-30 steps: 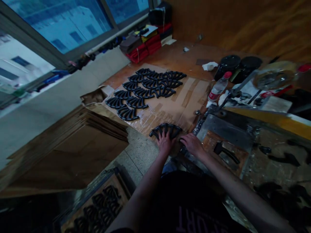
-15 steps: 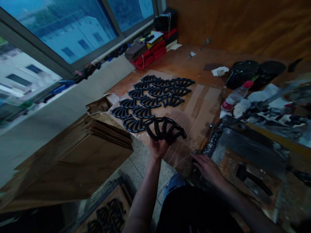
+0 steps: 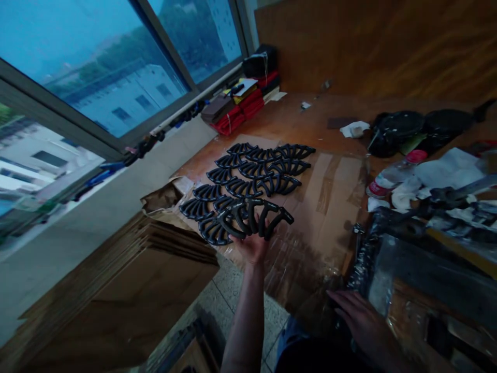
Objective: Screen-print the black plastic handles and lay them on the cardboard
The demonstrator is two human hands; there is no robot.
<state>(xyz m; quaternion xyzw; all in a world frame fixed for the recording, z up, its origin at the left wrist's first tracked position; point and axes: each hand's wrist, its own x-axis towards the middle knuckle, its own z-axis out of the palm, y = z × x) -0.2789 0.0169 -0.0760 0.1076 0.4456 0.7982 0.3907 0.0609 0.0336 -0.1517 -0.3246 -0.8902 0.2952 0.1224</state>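
My left hand (image 3: 252, 247) is closed under a fanned bunch of black T-shaped pieces (image 3: 254, 215), their crossbars facing up and away. This bunch overlaps in view the nearest of several similar fans of black pieces (image 3: 221, 176), laid in rows on a cardboard sheet (image 3: 337, 178). Whether the held bunch touches the sheet, I cannot tell. My right hand (image 3: 359, 313) lies by the table's near edge with fingers stretched out, beside a plastic-wrapped bar (image 3: 361, 254). It holds nothing that I can see.
Stacked brown cardboard (image 3: 155, 274) stands at left below the window. Red and dark bundles (image 3: 236, 111) lie at the back. A bottle with a pink cap (image 3: 396, 173), crumpled white paper (image 3: 446, 171), black containers (image 3: 399, 132) and metal tools (image 3: 458, 191) crowd the right side.
The view has tilted up and left. My left hand has brought the fanned bunch nearer to the rows on the cardboard. My right hand stays by the table edge, fingers stretched.
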